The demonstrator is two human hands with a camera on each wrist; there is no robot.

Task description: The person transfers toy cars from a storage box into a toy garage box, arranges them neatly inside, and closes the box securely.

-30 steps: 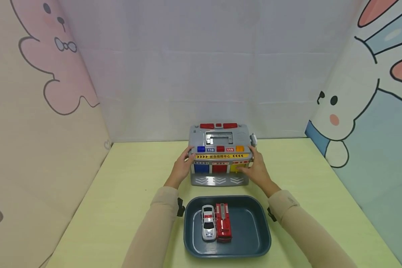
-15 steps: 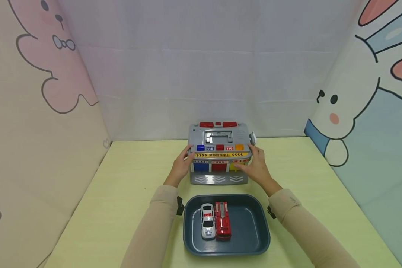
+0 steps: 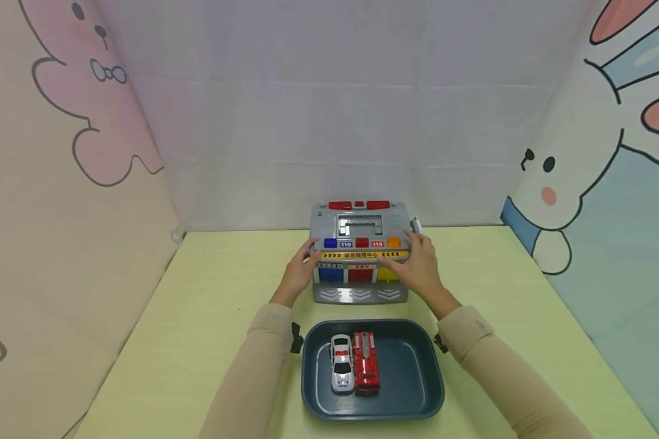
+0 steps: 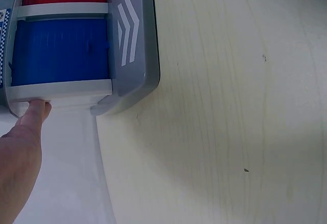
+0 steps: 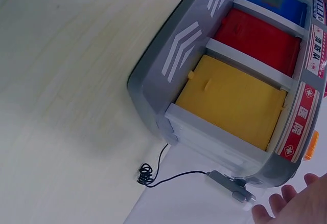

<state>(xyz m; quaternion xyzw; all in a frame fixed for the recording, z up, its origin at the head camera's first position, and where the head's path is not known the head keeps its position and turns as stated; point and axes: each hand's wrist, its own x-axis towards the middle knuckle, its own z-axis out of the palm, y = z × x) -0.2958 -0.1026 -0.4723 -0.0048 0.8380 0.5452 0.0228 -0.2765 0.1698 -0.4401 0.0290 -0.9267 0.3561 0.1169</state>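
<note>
A grey toy emergency station [image 3: 359, 224] with blue, red and yellow doors stands at the back of the table. My left hand [image 3: 295, 278] touches its left side with straight fingers, the thumb near the front edge. In the left wrist view, fingertips [image 4: 38, 104] meet the side wall beside the blue door [image 4: 60, 50]. My right hand [image 3: 424, 274] is spread at the upper right corner, its thumb overlapping the yellow lettered band. The right wrist view has its fingers [image 5: 278, 203] loose near the station's end, beyond the shut yellow door [image 5: 232, 98].
In front of the station, a dark blue tray [image 3: 412, 378] holds a silver toy police car [image 3: 342, 372] and a red toy fire truck [image 3: 367, 369]. A grey piece [image 5: 227, 183] on a black cord [image 5: 146, 173] hangs at the station's right side. Curtains stand behind.
My right hand has shifted upward; its thumb has gone from the yellow door to the band above, uncovering the door. My left hand stays where it was.
</note>
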